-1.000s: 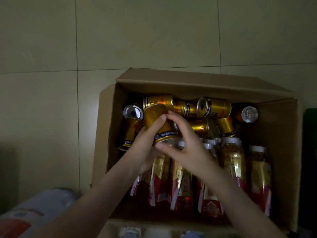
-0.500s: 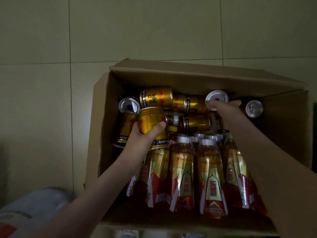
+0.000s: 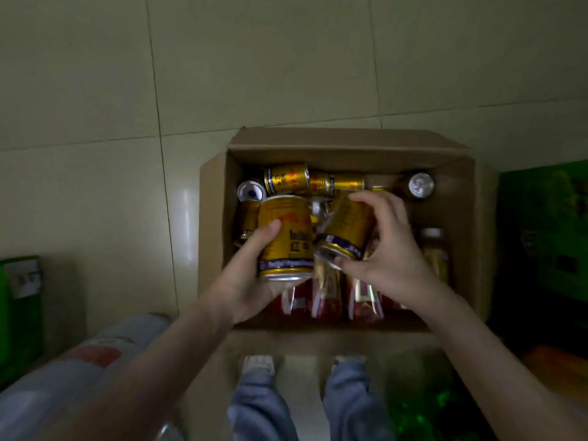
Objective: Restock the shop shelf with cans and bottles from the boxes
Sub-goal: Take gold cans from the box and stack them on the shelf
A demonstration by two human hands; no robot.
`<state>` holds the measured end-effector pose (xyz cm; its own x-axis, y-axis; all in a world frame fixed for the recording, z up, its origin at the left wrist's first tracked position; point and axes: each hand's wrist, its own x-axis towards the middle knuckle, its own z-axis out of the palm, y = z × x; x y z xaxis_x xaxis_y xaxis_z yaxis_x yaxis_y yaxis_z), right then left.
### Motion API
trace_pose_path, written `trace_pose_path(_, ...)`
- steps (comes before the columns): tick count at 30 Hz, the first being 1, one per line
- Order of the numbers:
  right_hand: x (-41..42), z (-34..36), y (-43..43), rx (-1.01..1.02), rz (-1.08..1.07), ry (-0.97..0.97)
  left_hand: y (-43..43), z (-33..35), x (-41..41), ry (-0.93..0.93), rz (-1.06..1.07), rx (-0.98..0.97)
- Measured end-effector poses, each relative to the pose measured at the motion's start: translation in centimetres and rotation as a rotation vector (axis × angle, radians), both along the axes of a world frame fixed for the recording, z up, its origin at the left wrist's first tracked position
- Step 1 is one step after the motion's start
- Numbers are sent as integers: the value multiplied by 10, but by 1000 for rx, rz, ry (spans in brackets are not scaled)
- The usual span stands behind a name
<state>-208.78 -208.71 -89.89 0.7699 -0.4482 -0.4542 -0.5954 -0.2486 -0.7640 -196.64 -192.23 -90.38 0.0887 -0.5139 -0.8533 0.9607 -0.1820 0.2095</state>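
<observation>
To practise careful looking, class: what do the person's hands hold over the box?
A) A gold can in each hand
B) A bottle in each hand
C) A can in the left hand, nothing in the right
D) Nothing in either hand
A: the left hand grips the upright gold can and the right hand grips the tilted gold can, both above the cardboard box.

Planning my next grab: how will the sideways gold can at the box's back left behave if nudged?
The gold can lies on its side beside a neighbouring can, so it would probably roll. Its metal wall likely stays stiff when gripped. Its glossy surface may be slightly slippery.
</observation>
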Motion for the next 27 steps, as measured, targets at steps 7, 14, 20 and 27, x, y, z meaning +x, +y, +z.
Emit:
trace_pose_path(7,-14,156,32,180,280,-34,21,153,2,30,-97,-145)
trace_pose_path(14,-16,334,46,337,-176,-339,17,320,7,-65,-168,-267)
trace_pose_path(20,-62,485,47,473,-553,-452,-18,468,-4,-168,-522,-505)
trace_pose_path(27,-190,645,70,420,-834,-564,-51,607,-110,-275,-962,-817)
